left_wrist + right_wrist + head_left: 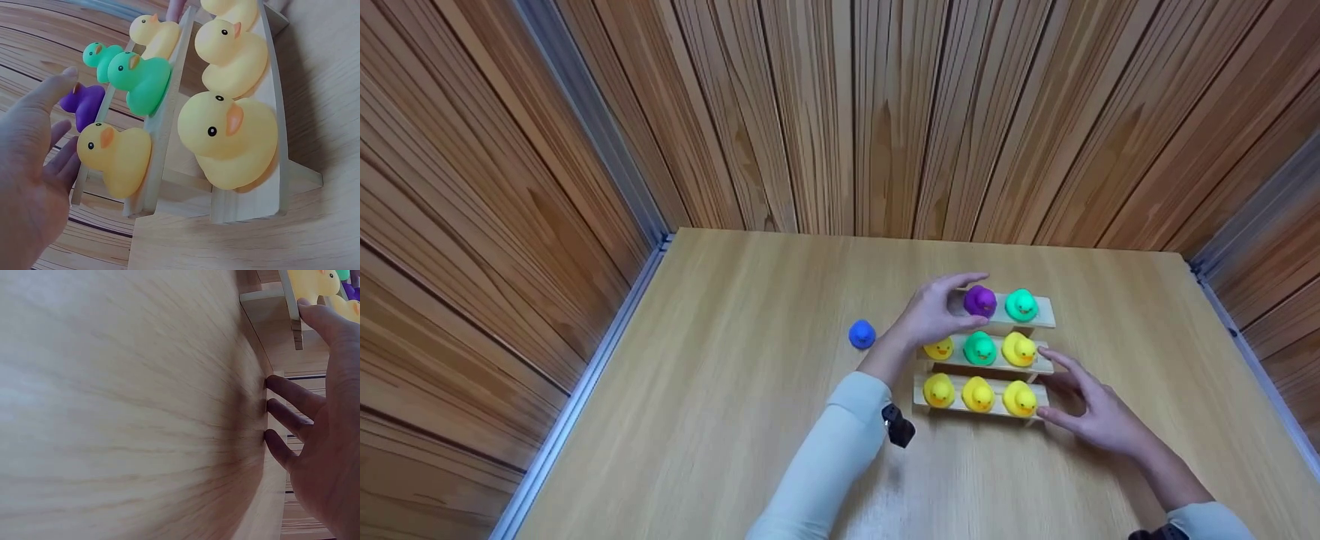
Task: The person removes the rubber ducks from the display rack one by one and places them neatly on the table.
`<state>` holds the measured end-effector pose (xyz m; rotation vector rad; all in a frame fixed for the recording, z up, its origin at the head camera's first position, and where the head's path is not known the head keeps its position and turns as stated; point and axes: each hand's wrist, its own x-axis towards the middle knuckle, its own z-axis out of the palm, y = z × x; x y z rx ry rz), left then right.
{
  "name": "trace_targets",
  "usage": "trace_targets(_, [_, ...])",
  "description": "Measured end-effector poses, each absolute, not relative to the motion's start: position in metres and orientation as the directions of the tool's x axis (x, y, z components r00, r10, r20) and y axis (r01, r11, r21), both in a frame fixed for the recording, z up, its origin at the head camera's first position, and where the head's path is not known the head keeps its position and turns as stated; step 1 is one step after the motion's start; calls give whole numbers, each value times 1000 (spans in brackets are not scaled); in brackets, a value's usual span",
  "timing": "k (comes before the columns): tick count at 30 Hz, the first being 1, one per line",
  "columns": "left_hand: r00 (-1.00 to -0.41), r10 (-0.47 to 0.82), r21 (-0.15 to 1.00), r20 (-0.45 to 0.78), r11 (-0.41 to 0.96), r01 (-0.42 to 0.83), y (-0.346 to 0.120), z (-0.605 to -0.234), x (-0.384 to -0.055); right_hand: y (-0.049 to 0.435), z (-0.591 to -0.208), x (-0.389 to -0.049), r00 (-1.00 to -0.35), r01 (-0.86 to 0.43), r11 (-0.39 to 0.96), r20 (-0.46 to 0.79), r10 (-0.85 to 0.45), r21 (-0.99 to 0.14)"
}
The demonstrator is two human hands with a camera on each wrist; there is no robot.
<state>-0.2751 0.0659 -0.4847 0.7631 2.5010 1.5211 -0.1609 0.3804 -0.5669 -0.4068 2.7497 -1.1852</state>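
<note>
A three-step wooden rack (1042, 366) holds small rubber ducks. On its top step a purple duck (980, 301) sits beside a green duck (1021, 305). My left hand (936, 311) is around the purple duck, thumb and fingers spread on either side; the left wrist view shows a gap at the thumb. The middle step carries a green duck (139, 81) between two yellow ones, and three yellow ducks (979, 394) line the bottom step. At the rack's right end is my right hand (1099, 412), its thumb touching the bottom step's end and other fingertips resting on the table.
A blue duck (862, 334) lies on the wooden table (720, 375), left of the rack. Wood-plank walls (810, 112) stand behind and at both sides, with grey metal strips along the corners and the table's side edges.
</note>
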Motion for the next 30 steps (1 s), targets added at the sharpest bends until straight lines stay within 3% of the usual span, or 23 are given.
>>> trace_targets(18, [-876,471,829,107,444,340,67,-480,-274,382,-565,-164,-955,-189,652,-18,-297,-735])
trace_targets(30, [-923,368,840,114,460,287,80,-478,-271,382,-565,-162,-953,-189,649,-21,-301,-737])
